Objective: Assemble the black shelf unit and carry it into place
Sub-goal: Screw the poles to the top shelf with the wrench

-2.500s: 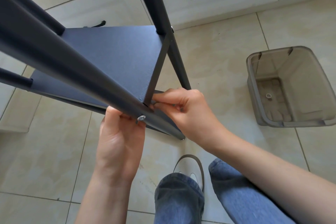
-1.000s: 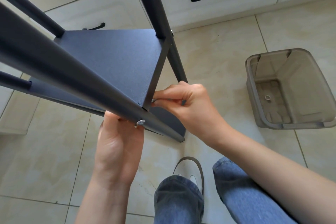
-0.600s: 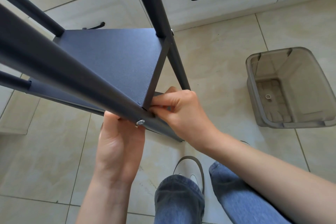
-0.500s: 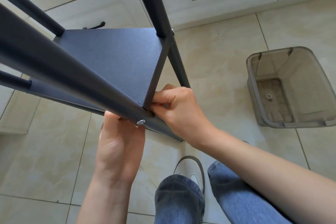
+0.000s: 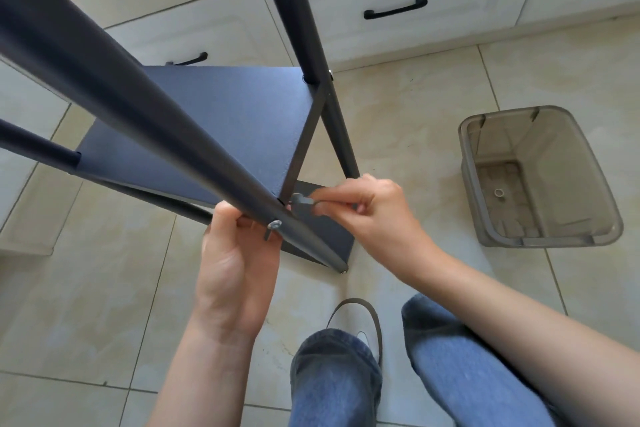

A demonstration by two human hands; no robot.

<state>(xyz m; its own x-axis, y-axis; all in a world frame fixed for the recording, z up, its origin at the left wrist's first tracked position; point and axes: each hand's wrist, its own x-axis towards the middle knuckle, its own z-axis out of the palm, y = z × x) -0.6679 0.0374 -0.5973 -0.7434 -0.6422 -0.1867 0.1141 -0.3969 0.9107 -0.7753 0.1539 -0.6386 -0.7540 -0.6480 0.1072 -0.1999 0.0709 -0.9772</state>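
Observation:
The black shelf unit (image 5: 221, 128) stands on the tiled floor, its poles rising toward the camera. A silver screw (image 5: 273, 226) sticks out of the near pole (image 5: 166, 121) just below the shelf board's front corner. My left hand (image 5: 239, 263) reaches up from below with its fingers at the pole and the screw; what they hold is hidden by the pole. My right hand (image 5: 367, 215) pinches a small grey wrench (image 5: 302, 200) whose head sits at the inner side of that corner joint.
A translucent grey bin (image 5: 540, 180), with a small ring inside, stands on the floor to the right. White cabinets with black handles (image 5: 394, 9) run along the back. My jeans-clad knees (image 5: 332, 378) and a slipper are at the bottom.
My right hand has drawn slightly right from the corner, so the grey wrench now shows between fingers and joint. The left hand stays at the screw.

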